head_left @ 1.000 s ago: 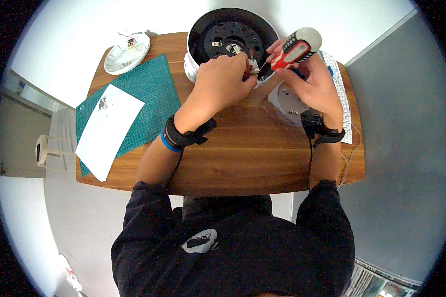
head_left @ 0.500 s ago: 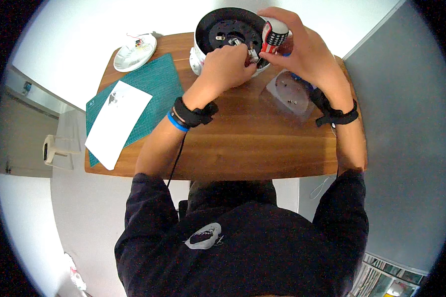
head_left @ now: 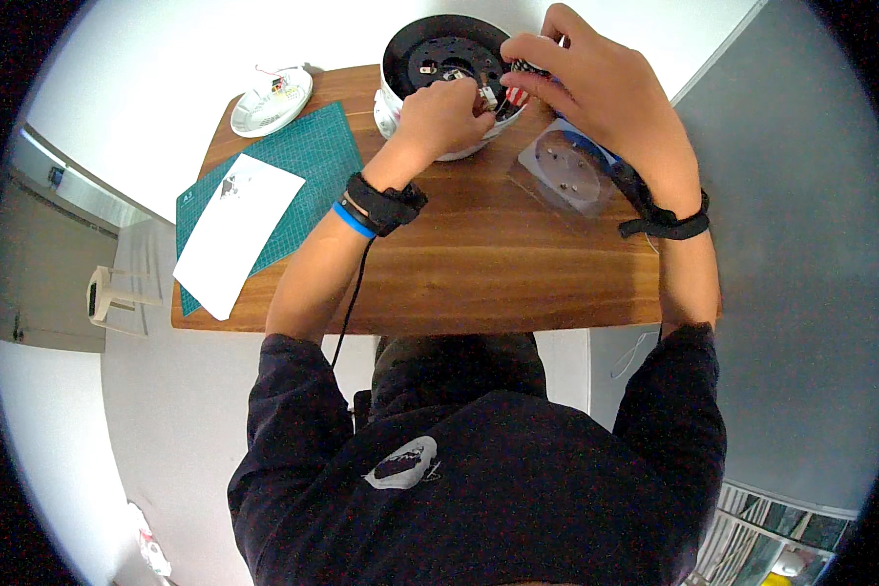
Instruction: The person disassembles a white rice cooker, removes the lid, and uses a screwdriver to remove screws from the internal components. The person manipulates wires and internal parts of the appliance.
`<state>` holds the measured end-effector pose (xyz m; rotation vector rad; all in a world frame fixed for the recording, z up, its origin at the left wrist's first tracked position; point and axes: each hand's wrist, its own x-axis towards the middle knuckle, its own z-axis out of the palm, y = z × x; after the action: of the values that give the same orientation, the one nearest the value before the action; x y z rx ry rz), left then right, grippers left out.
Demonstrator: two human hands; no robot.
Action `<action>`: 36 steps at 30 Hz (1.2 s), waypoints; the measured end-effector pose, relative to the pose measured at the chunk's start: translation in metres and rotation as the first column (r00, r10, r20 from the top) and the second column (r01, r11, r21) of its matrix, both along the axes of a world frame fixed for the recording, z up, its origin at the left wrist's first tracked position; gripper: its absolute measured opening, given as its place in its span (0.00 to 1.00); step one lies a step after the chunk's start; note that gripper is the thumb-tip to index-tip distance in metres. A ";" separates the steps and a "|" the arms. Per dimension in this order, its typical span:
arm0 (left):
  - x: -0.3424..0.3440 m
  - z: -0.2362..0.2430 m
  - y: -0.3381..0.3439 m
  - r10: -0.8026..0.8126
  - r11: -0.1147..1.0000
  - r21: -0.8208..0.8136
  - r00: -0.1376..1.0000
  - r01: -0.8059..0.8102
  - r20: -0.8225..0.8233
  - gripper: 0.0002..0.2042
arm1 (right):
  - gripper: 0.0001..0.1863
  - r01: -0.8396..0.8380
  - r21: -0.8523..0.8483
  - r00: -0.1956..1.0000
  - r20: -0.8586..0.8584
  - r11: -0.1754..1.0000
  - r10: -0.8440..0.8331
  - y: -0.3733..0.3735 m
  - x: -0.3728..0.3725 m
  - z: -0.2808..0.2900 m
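A round white appliance housing (head_left: 385, 115) with a black inside stands at the table's far edge, its open side up. My left hand (head_left: 443, 119) reaches over its near rim, fingers closed on a small white and metal part (head_left: 488, 97) inside it. My right hand (head_left: 596, 93) comes in from the right with fingers wrapped round a screwdriver (head_left: 518, 96). Its thick red, white and black handle is mostly hidden behind my fingers. The red end points down toward the small part; whether its tip touches the part, I cannot tell.
Right of the housing lies a clear plastic piece (head_left: 560, 198) with several small screws on it. At left are a green cutting mat (head_left: 313, 156), a white sheet (head_left: 239, 239) and a white dish-shaped cover (head_left: 264, 122) with small parts. A grey partition (head_left: 781, 244) borders the table's right side.
My right hand has turned and shifted slightly left with the screwdriver, so its handle is now mostly covered. My left hand keeps its grip inside the housing. The whole view has shifted slightly.
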<state>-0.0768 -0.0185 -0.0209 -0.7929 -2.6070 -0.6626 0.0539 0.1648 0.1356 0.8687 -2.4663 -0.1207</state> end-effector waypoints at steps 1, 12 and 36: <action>-0.003 -0.003 0.000 -0.005 1.000 0.024 1.000 0.005 -0.010 0.16 | 0.14 -0.007 -0.008 1.000 -0.012 1.000 0.007 -0.001 -0.003 -0.002; 0.003 0.004 0.000 0.017 0.999 -0.046 1.000 -0.018 -0.012 0.17 | 0.12 0.099 0.074 0.993 0.064 0.992 -0.104 -0.012 0.014 0.008; 0.006 0.008 0.004 0.041 0.999 -0.008 0.999 -0.042 -0.022 0.18 | 0.17 -0.011 0.029 1.000 0.024 1.000 0.010 -0.003 0.009 0.003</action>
<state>-0.0708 -0.0149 -0.0130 -0.7421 -2.6008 -0.6288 0.0632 0.1615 0.1389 0.8999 -2.4879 -0.1436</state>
